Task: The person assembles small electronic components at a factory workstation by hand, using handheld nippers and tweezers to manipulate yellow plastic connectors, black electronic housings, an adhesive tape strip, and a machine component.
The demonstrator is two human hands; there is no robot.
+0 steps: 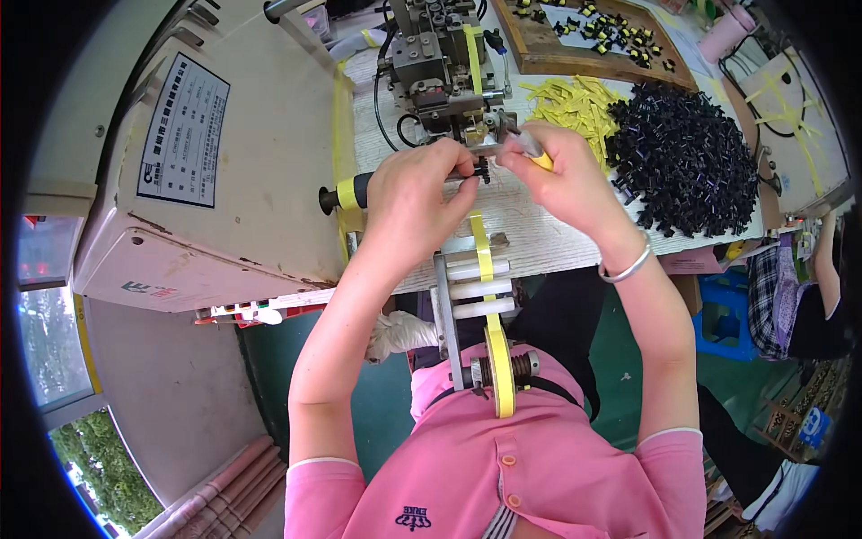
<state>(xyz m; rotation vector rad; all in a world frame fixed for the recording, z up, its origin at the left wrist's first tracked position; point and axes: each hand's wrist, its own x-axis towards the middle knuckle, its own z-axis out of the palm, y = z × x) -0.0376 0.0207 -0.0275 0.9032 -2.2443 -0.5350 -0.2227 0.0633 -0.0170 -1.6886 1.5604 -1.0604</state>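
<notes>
Black part (pixel 482 170), small and dark, right at my left fingertips, over the front of the bench (pixel 530 242), just in front of the metal machine (pixel 431 85). Looks like stiff plastic: should be very light, hard, maybe slippery for its size. Any thin legs could snap, so I'd take it by the thicker middle; can't make out its exact shape here.

My left hand (pixel 409 193): thumb and forefinger bent in around a thin rod (pixel 456 177) whose end meets the part. Behind that hand, a black handle (pixel 362 189) with a yellow band; can't tell if rod and handle are one piece. My right hand (pixel 570 171): fingers closed on a pen-like tool (pixel 532 144), grey with a yellow patch, just beside the part.

Farther out, right: yellow strips (pixel 570 103), heaped; touching them, a big pile of black parts (pixel 687 162). Wooden tray (pixel 584 70) behind, holding more black-and-yellow pieces. Nearer me: yellow tape (pixel 489 265) over white rollers (pixel 480 290), from a reel (pixel 505 373) at my waist. Left: beige cabinet (pixel 242 171).
</notes>
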